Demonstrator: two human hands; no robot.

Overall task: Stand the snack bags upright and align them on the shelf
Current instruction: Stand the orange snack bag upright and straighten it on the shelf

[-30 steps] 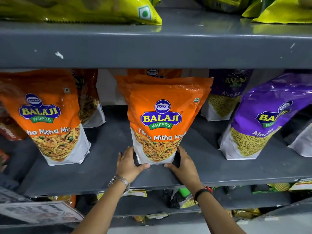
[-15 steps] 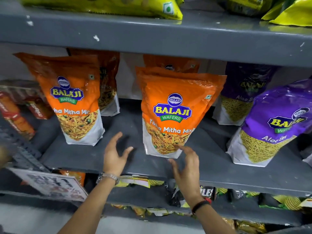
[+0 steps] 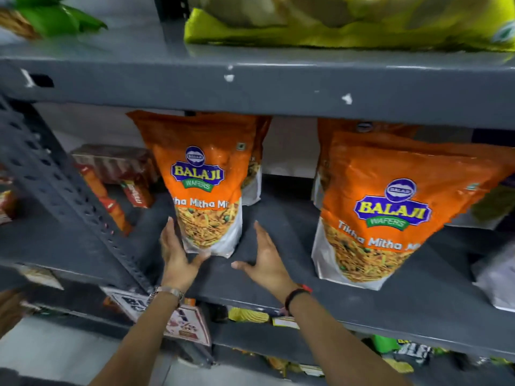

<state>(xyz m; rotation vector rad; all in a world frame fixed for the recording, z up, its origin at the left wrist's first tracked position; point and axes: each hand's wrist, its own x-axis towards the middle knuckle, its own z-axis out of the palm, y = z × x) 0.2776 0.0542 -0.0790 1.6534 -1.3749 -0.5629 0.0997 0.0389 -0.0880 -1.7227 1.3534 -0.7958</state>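
Two orange Balaji snack bags stand upright on the grey shelf (image 3: 278,218). The left orange bag (image 3: 203,174) has my left hand (image 3: 178,254) pressed against its lower left corner, thumb under its base. My right hand (image 3: 264,260) is spread flat on the shelf just right of that bag, apart from it. The right orange bag (image 3: 390,207) stands alone, leaning slightly. Behind each front bag another orange bag partly shows.
A perforated grey upright post (image 3: 64,196) slants at the left. Red packets (image 3: 117,174) lie at the back left. Yellow bags (image 3: 348,23) rest on the shelf above. A white-based bag (image 3: 496,277) sits at the right edge. More packets fill the lower shelf (image 3: 250,316).
Both hands left the right orange bag and moved left to the other orange bag. The view swung left, so the purple bags have dropped out of sight.
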